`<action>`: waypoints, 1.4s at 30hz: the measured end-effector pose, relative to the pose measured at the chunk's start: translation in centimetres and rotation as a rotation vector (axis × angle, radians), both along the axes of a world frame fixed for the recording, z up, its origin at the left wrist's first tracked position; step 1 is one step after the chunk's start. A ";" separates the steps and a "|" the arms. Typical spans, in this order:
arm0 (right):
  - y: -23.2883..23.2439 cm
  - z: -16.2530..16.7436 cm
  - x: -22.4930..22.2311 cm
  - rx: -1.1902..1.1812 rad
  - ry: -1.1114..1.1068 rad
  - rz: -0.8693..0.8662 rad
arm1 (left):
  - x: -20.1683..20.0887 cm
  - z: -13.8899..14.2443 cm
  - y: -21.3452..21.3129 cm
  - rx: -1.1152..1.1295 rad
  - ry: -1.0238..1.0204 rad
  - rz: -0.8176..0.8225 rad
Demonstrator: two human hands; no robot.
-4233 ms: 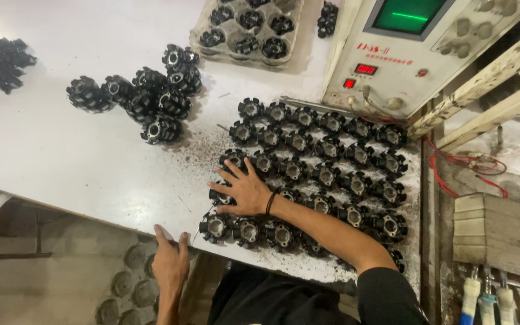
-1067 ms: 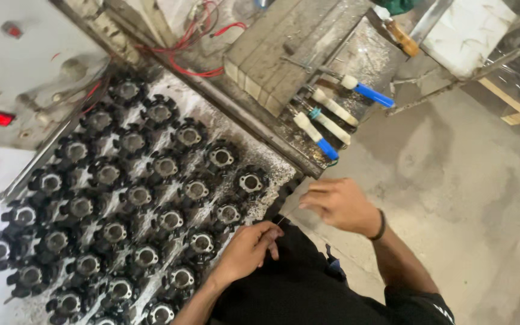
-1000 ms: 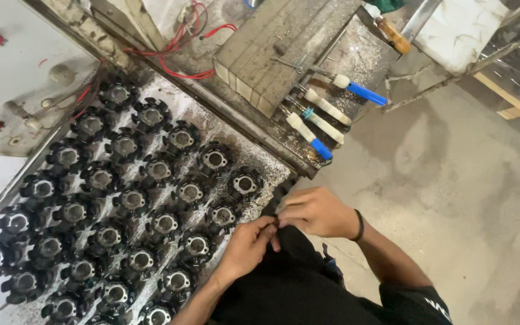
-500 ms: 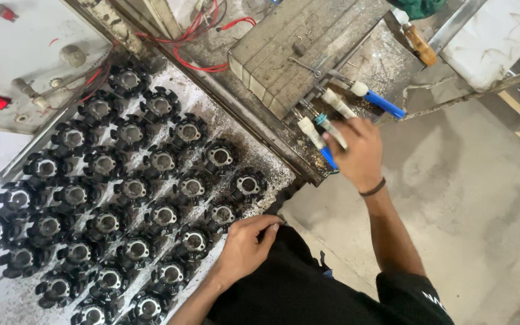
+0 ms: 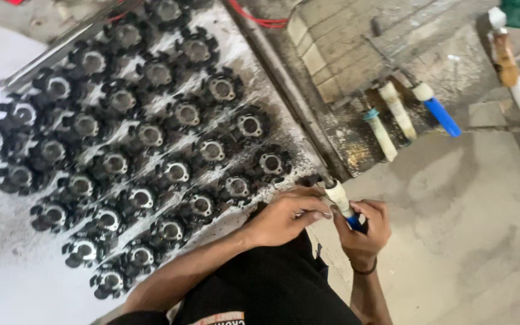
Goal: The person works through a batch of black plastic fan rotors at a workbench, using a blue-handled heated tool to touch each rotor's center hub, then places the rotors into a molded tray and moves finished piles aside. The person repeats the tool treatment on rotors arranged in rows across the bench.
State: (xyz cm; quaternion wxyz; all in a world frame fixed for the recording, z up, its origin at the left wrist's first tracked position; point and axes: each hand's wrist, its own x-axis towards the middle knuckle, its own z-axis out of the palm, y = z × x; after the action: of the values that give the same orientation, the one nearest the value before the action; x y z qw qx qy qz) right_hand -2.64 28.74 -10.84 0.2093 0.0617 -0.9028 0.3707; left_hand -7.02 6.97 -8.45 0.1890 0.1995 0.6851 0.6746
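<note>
Head view shows both hands just beside the worktop (image 5: 7,54) edge, near rows of black finned round metal parts (image 5: 176,171). Right hand (image 5: 365,232) is clamped on a cream tube with blue end (image 5: 341,201); left hand (image 5: 287,213) pinches its tip. It looks light, stiff, perhaps slippery; best held mid-body.

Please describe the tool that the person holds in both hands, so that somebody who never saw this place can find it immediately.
Start at the white table covered with rows of black finned parts. At its near right corner, the left hand and right hand meet around a tool with a cream shaft and blue grip. Similar tools lie on the dirty ledge beyond; only this one is held.
</note>
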 end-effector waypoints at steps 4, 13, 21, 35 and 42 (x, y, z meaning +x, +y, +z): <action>-4.2 -0.8 0.6 0.148 0.180 0.095 | 0.1 -0.4 -1.3 0.086 0.018 0.262; -9.4 -4.1 -3.8 -0.989 -0.254 0.422 | 0.0 2.1 -4.6 0.179 -0.106 0.354; -0.2 -2.7 -2.3 -0.930 -0.472 0.362 | 1.1 0.1 -10.3 -0.613 0.448 0.649; -0.2 2.0 -3.0 -0.388 -0.496 0.258 | 1.3 -4.4 -8.0 -0.618 0.414 0.561; -2.9 7.8 -4.8 0.006 -0.461 0.470 | 1.3 -5.4 -6.6 -0.608 0.407 0.508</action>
State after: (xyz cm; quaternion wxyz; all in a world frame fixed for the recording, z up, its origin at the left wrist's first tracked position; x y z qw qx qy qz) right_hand -7.45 25.84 -3.05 -0.0920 0.1833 -0.8885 0.4104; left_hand -5.69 0.36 -13.87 -0.0716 0.0888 0.9028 0.4147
